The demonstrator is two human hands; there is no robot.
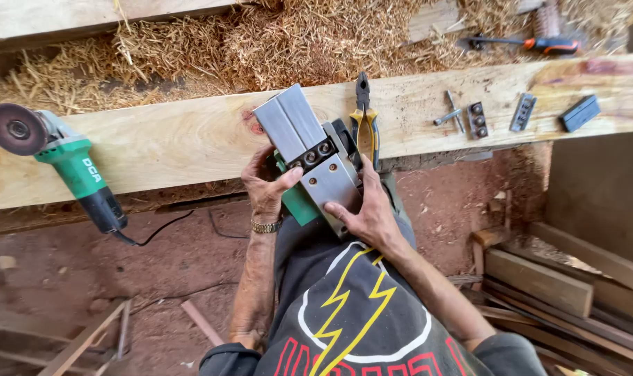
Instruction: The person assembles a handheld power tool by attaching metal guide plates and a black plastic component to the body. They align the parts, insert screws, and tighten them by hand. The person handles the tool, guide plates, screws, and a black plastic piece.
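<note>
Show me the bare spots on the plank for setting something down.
Free: the plank between the grinder and planer, and between the pliers and small metal parts. Crowded: around the planer, where both hands grip it.

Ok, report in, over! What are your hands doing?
Left hand and right hand both grip upturned electric planer on plank. Pliers beside it. Nothing blocking.

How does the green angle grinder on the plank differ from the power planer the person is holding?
The angle grinder lies untouched at the plank's left end; the planer is gripped by the left hand and right hand. The angle grinder shows a round dark disc; the planer is turned over, showing a flat grey metal sole. The angle grinder is slim and cylindrical; the planer is broad and blocky. Both have green bodies and rest against the same plank.
</note>
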